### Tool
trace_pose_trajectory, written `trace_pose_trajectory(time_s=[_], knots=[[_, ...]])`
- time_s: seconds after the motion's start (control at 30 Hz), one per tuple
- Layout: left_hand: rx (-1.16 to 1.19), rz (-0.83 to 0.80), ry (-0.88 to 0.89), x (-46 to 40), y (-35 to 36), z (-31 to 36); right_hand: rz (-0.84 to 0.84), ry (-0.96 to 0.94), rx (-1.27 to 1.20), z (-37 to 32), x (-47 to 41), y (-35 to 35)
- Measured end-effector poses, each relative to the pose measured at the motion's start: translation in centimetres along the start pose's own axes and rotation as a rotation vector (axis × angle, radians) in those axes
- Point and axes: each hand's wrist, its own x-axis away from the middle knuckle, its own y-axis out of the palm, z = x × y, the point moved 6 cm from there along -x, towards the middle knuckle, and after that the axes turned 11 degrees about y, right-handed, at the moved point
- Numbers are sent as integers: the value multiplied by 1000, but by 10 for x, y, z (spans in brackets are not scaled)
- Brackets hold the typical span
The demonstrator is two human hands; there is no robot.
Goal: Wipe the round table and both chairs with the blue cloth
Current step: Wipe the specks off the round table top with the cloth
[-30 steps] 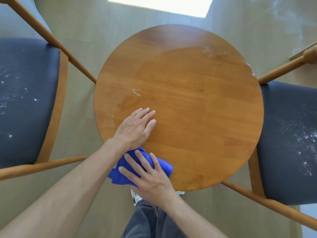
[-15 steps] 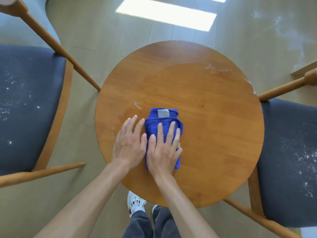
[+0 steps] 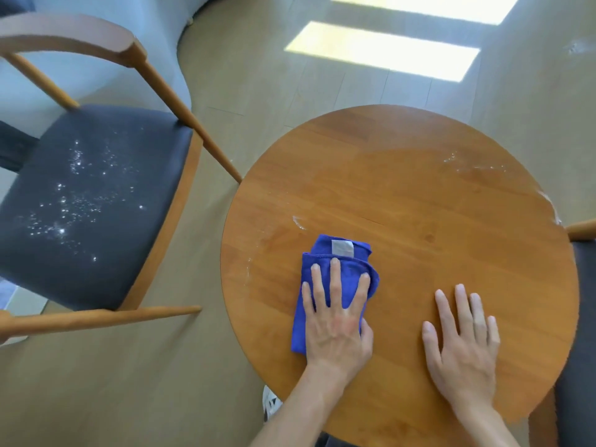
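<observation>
The table-wiping step is in hand, and by the look of the surface it is only partly done. The person's left hand (image 3: 335,314) lies flat on the folded blue cloth (image 3: 335,269), fingers straight and spread, pressing it onto the near-left part of the round wooden table (image 3: 419,221); a grey label shows on the cloth's far fold. The right hand (image 3: 459,343) rests open, palm down, on bare wood near the table's front edge, well apart from the cloth and holding nothing, apparently just steadying. White powdery smears remain: a short streak (image 3: 298,221) just beyond the cloth, a faint line beside its left edge, and a longer trail (image 3: 467,166) toward the far right rim. I judge the next move calls for pushing the cloth forward over the nearby streak, then sweeping across to the far right edge with firm pressure. The left chair (image 3: 96,204) stands beside the table with its dark seat cushion speckled with white crumbs, not yet wiped; the right chair (image 3: 580,366) is only a sliver at the edge, so I cannot tell its state.
</observation>
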Motion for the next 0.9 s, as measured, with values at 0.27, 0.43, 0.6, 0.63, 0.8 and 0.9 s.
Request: trace_pose_trajectory(time_s=[0.27, 0.43, 0.6, 0.63, 0.8, 0.9], knots=[[-6, 180, -254, 33, -29, -113, 79, -46, -48, -15, -5, 0], [-12, 210, -295, 11, -39, -151, 33, -206, -58, -69, -37, 2], [-1, 218, -305, -44, -44, -162, 31, -210, 27, -78, -51, 13], [2, 219, -301, -59, -46, -159, 34, -208, 19, -77, -51, 14], [11, 143, -142, -130, -40, -90, 55, -134, -108, -73, -54, 14], [-13, 77, 49, -160, -21, -20, 78, -96, -185, -69, -55, 13]])
